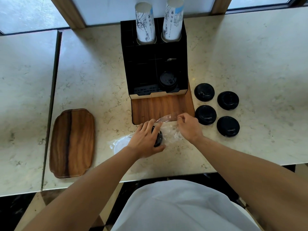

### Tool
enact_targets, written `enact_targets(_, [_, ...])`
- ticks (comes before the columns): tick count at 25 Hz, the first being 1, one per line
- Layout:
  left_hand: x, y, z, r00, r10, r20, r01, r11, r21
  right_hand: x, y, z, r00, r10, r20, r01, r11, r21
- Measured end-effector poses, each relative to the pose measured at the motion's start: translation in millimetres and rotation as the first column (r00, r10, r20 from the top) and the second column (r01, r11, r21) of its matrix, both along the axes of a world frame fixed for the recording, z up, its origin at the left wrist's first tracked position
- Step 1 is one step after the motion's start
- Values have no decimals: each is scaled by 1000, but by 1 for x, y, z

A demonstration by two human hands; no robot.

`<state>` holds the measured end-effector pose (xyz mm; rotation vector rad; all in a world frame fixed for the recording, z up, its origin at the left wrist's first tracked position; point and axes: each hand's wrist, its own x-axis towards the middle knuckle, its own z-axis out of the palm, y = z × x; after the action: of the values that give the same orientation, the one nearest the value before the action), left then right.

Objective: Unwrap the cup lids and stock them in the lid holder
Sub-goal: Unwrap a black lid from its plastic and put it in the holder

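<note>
Left hand (144, 140) fingers gripped the black plastic lid stack (158, 138); right hand (188, 125) pinched the clear plastic wrap (168, 117); a hard tug risked scattering lids.

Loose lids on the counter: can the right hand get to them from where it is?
Probably yes. The four loose lids lie uncovered just beside the right hand, nothing between, but it is pinching the plastic wrap and must let go first.

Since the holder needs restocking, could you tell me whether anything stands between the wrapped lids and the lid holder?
Yes: the clear plastic wrap encloses the black lids under the left hand; the right hand pinches its open end. Beyond that, only the bare wooden base lies before the lid holder.
</note>
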<state>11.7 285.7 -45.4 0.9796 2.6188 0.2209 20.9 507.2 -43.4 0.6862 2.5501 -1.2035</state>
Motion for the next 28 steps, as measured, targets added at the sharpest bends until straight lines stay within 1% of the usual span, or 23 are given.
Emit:
enact_targets(5, [5,-13,4,998,44,-50,-43,999,12,-4,-2,1,993,-56,104,66,994,-91])
enact_targets(9, [13,-33,3,989,111,-92,-104,992,76,-6,-3,2,985,-61,163,77,993,-95])
enact_targets(12, [16,-48,2,988,129,-85,-129,992,2,-6,-7,7,976,-108,189,141,975,-171])
enact_targets(14, [16,-54,0,986,147,-78,-150,988,-36,-9,-8,11,977,-83,195,116,979,-166])
enact_targets(16, [15,-56,-1,982,174,-67,-177,983,-48,-10,-6,15,969,-50,242,101,974,-204])
enact_targets(19, [14,-56,-3,981,183,-58,-187,980,-71,-13,-6,24,941,-28,338,164,910,-380])
enact_targets(21, [13,-57,-5,981,185,-54,-189,979,-76,-15,-8,29,944,-55,326,209,862,-462])
enact_targets(23, [13,-56,-6,980,189,-68,-193,979,-68,-18,-7,29,941,-104,321,276,785,-555])
enact_targets(25, [14,-55,-6,977,195,-90,-201,978,-60,-20,-6,27,933,-74,353,303,691,-656])
enact_targets(26, [14,-55,-6,976,198,-96,-204,977,-60,-21,-6,24,924,-45,381,311,669,-676])
enact_targets(28, [14,-54,-5,976,200,-91,-207,976,-71,-22,-4,18,892,-4,453,344,654,-673])
